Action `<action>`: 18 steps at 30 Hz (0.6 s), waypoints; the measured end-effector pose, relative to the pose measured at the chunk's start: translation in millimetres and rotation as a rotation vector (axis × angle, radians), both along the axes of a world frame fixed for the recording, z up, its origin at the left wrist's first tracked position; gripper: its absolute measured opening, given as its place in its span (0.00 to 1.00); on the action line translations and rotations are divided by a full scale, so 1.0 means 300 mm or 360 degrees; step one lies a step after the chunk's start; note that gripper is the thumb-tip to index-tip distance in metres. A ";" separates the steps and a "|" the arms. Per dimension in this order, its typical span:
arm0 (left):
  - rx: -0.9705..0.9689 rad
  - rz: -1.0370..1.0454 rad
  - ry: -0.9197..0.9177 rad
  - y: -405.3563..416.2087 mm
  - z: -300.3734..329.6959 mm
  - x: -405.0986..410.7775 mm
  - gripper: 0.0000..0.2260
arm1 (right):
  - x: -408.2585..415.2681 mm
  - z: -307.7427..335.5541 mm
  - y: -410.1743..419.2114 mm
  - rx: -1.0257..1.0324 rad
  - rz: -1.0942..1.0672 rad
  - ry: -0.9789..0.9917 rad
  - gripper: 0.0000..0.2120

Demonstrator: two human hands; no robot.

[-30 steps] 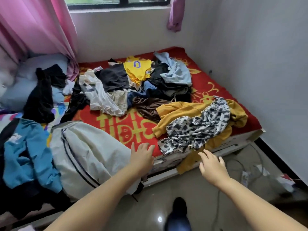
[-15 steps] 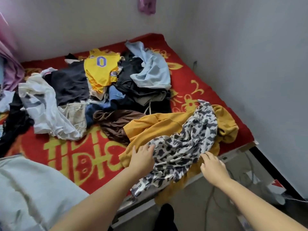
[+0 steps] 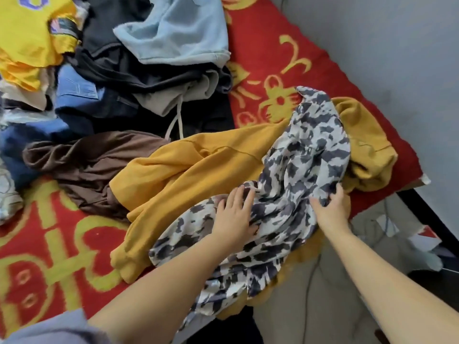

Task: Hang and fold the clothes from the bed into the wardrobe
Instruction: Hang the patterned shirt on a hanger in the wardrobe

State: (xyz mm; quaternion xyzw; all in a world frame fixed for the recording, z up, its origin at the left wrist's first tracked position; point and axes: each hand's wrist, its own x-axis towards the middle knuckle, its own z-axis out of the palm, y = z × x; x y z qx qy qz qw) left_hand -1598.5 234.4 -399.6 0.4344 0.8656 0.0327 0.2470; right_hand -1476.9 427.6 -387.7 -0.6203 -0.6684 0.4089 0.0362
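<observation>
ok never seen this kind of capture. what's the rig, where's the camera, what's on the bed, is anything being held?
There is no robot here. A person works with two bare hands, and one wide-angle camera worn on the head looks forward and down, so both forearms come in from the bottom of the picture.

The surface is a bed with a red and yellow patterned cover, strewn with loose clothes: a mustard yellow sweatshirt, a brown garment, a light blue top, a bright yellow jersey, and dark pieces between them.

On top of the sweatshirt, at the bed's near edge, lies a black-and-white patterned garment. The left hand rests on it with fingers straight. The right hand grips its edge, fabric bunched under the curled fingers. It has not been lifted yet.
</observation>
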 end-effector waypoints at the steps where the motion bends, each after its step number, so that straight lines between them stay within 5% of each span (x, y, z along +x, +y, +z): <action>1: -0.0016 0.0012 0.0021 0.002 -0.023 -0.010 0.35 | -0.017 -0.011 0.006 -0.0016 -0.0051 0.0060 0.38; 4: -0.0006 -0.0045 0.0076 -0.021 -0.033 -0.055 0.26 | -0.047 -0.028 0.038 -0.0112 -0.0248 0.0050 0.34; 8: 0.0218 0.0278 -0.0346 -0.052 0.054 -0.102 0.12 | -0.053 -0.006 0.061 -0.0340 -0.0163 -0.0078 0.13; 13: 0.0586 0.0735 -0.0497 -0.157 0.242 -0.142 0.12 | -0.094 0.137 -0.018 -0.0457 -0.0282 0.0195 0.08; 15: 0.0684 0.0904 -0.0561 -0.215 0.337 -0.171 0.13 | -0.136 0.245 -0.062 -0.0637 -0.0420 0.0460 0.17; 18: 0.0802 0.1053 -0.0597 -0.296 0.505 -0.213 0.12 | -0.213 0.448 -0.106 -0.0878 -0.0457 0.0813 0.16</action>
